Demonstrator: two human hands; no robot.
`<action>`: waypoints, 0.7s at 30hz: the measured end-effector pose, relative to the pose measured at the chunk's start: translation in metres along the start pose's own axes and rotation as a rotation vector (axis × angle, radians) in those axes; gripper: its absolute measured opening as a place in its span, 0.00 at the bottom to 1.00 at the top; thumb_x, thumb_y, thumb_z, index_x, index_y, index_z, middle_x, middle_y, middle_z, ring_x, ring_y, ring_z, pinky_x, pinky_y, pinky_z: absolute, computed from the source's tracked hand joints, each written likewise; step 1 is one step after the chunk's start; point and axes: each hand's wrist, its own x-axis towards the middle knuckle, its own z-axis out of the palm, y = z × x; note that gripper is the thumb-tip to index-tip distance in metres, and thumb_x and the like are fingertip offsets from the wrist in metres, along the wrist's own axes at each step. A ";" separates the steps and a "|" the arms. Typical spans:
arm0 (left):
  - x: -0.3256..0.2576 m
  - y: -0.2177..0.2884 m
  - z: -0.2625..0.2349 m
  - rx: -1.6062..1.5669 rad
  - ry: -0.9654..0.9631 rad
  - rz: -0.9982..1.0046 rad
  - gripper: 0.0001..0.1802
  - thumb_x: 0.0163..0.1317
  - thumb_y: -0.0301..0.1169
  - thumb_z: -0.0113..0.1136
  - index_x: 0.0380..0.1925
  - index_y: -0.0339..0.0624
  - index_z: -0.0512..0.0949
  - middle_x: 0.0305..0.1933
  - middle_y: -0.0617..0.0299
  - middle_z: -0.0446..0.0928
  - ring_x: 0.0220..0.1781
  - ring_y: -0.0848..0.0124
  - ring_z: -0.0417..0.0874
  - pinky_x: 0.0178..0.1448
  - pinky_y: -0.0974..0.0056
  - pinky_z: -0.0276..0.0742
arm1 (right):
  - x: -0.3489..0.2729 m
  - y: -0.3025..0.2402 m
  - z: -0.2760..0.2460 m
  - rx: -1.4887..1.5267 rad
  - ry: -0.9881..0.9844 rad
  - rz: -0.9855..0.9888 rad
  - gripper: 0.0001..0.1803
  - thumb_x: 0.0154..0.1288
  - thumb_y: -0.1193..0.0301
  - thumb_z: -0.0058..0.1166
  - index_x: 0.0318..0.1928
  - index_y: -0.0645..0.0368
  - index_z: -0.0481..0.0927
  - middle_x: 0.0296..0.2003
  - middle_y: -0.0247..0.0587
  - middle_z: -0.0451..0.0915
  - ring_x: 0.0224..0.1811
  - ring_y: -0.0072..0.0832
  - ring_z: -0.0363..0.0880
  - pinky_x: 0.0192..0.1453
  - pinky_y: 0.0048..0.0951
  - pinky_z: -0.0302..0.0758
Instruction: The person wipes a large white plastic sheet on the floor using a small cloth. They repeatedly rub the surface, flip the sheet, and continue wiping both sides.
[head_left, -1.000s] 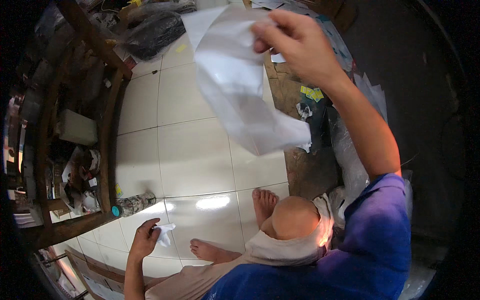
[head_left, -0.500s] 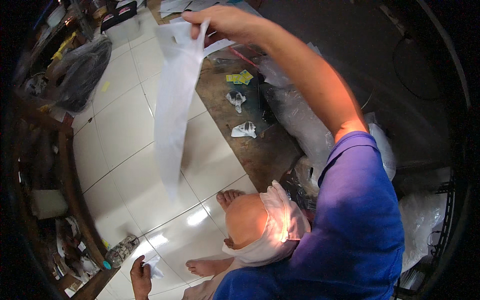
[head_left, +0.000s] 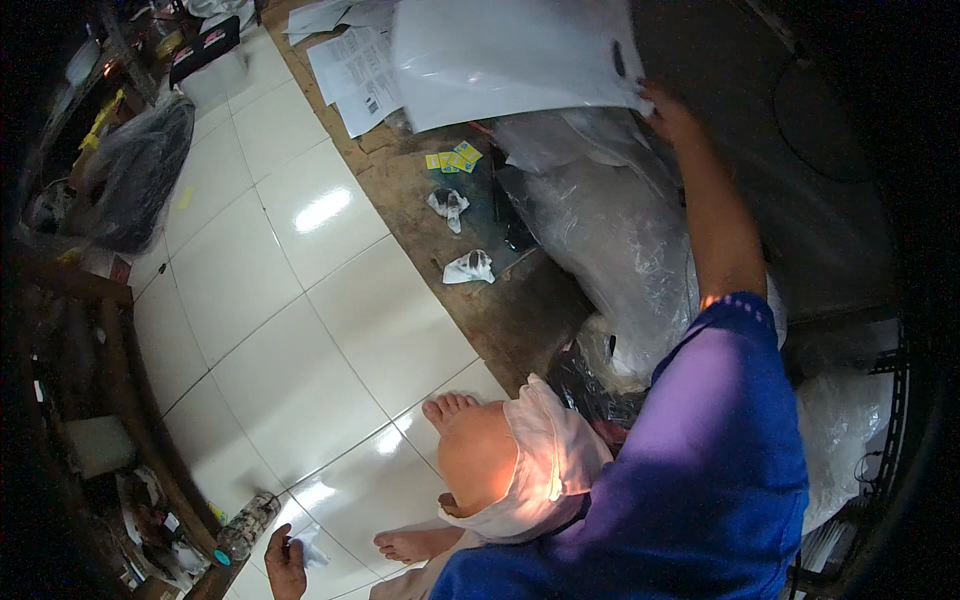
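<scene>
Sheet (head_left: 515, 62), white and glossy, spreads at the far end of the clear plastic bundle (head_left: 620, 230), its near right corner pinched by the right hand (head_left: 672, 115); it seems light, floppy, slippery, best held by edges; the left hand (head_left: 287, 568) grips a crumpled wipe (head_left: 313, 547)

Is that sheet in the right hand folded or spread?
Spread: the white sheet shows one broad face, the right hand gripping its corner.

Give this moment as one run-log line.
left hand: holds crumpled white piece | right hand: holds white sheet near corner | nearby: yellow pieces
</scene>
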 end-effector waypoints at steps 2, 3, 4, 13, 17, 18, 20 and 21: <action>-0.001 0.012 -0.004 -0.055 -0.002 -0.037 0.19 0.69 0.29 0.51 0.57 0.33 0.72 0.27 0.65 0.71 0.26 0.76 0.67 0.30 0.69 0.66 | -0.007 0.018 0.015 0.679 0.219 0.615 0.19 0.63 0.75 0.54 0.55 0.60 0.76 0.52 0.46 0.77 0.52 0.36 0.78 0.56 0.33 0.77; -0.008 0.017 -0.009 -0.072 0.017 -0.066 0.19 0.69 0.29 0.51 0.57 0.33 0.72 0.26 0.64 0.70 0.26 0.76 0.67 0.30 0.69 0.66 | -0.020 0.013 0.030 0.695 0.258 0.672 0.16 0.64 0.74 0.53 0.53 0.61 0.77 0.51 0.47 0.78 0.50 0.39 0.79 0.54 0.35 0.78; -0.003 0.011 -0.006 -0.092 0.001 -0.058 0.19 0.69 0.29 0.51 0.57 0.33 0.72 0.26 0.65 0.71 0.26 0.76 0.67 0.30 0.69 0.66 | -0.031 0.039 0.010 0.108 0.186 0.543 0.15 0.64 0.74 0.52 0.52 0.61 0.77 0.50 0.48 0.78 0.49 0.41 0.79 0.53 0.36 0.78; 0.006 -0.010 -0.002 -0.088 -0.006 0.003 0.19 0.69 0.29 0.52 0.58 0.35 0.71 0.32 0.64 0.72 0.28 0.76 0.68 0.32 0.69 0.67 | -0.140 0.045 -0.002 -1.061 0.044 0.669 0.22 0.69 0.59 0.46 0.56 0.57 0.78 0.58 0.48 0.75 0.59 0.46 0.75 0.58 0.45 0.74; 0.001 0.005 -0.006 -0.100 -0.002 -0.009 0.20 0.69 0.30 0.52 0.59 0.36 0.70 0.35 0.62 0.73 0.29 0.75 0.68 0.34 0.69 0.68 | -0.162 0.013 -0.004 -1.027 -0.002 0.864 0.25 0.69 0.53 0.46 0.60 0.54 0.76 0.63 0.45 0.71 0.65 0.42 0.70 0.63 0.50 0.70; 0.001 0.004 -0.006 -0.103 -0.008 -0.010 0.20 0.69 0.30 0.53 0.59 0.36 0.70 0.35 0.62 0.73 0.29 0.75 0.68 0.34 0.69 0.68 | -0.165 0.005 -0.008 -1.022 0.005 0.899 0.25 0.69 0.54 0.47 0.59 0.54 0.76 0.63 0.45 0.71 0.65 0.43 0.70 0.63 0.49 0.70; 0.000 0.003 -0.004 -0.125 -0.016 -0.014 0.20 0.69 0.30 0.52 0.60 0.36 0.70 0.35 0.62 0.73 0.29 0.74 0.69 0.34 0.69 0.68 | -0.164 -0.005 -0.003 -0.989 0.049 0.907 0.25 0.68 0.55 0.48 0.59 0.55 0.76 0.62 0.45 0.71 0.64 0.44 0.70 0.64 0.48 0.69; 0.000 0.002 -0.004 -0.137 -0.020 -0.017 0.20 0.70 0.30 0.52 0.60 0.35 0.70 0.35 0.62 0.72 0.29 0.74 0.69 0.34 0.69 0.68 | -0.163 -0.007 0.000 -0.970 0.074 0.896 0.25 0.68 0.55 0.48 0.59 0.56 0.76 0.62 0.46 0.71 0.64 0.44 0.70 0.64 0.48 0.69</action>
